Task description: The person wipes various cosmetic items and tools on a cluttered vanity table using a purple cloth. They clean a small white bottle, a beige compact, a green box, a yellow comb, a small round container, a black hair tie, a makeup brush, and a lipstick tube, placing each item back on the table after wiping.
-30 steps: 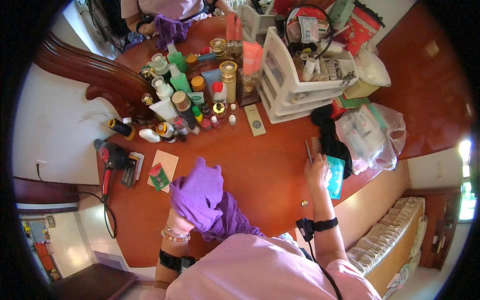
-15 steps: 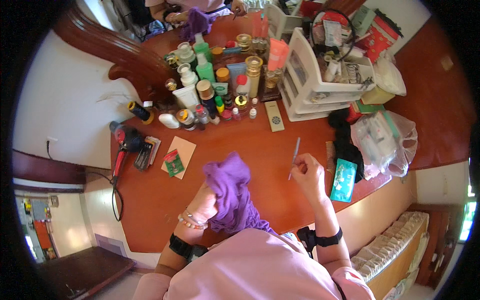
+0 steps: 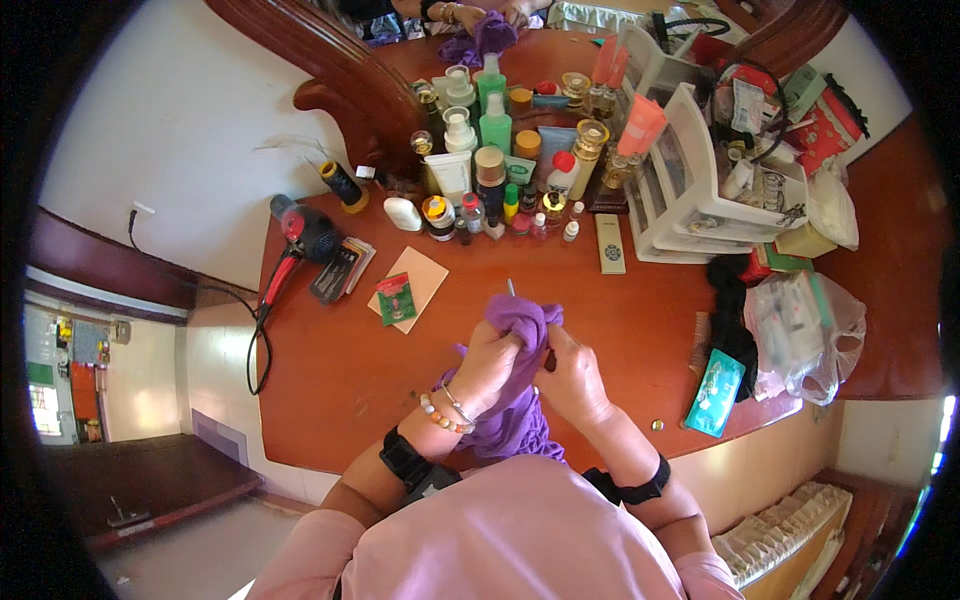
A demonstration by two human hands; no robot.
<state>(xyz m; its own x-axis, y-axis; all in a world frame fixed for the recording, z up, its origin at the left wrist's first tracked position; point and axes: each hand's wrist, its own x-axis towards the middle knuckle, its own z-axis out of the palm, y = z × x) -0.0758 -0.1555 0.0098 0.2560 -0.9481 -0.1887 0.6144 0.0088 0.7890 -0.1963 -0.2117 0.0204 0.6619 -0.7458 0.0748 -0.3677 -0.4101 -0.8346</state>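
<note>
One purple cloth (image 3: 522, 388) is clamped in the left hand (image 3: 488, 364); at its three o'clock the right hand (image 3: 576, 376) curls, hold hidden.

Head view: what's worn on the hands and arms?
The left hand is ungloved, with a multicoloured beaded bracelet and thin silvery bangle. The right hand is ungloved. Each forearm wears a black strap. The sleeves are short and pink.

No words or numbers can be read clearly. Pale marks can be seen on a blue-green packet (image 3: 714, 393) at the table's (image 3: 335, 405) near edge, toward the right corner. Marks can also be seen on a green packet (image 3: 394, 299) toward the left edge, too small to be read.
</note>
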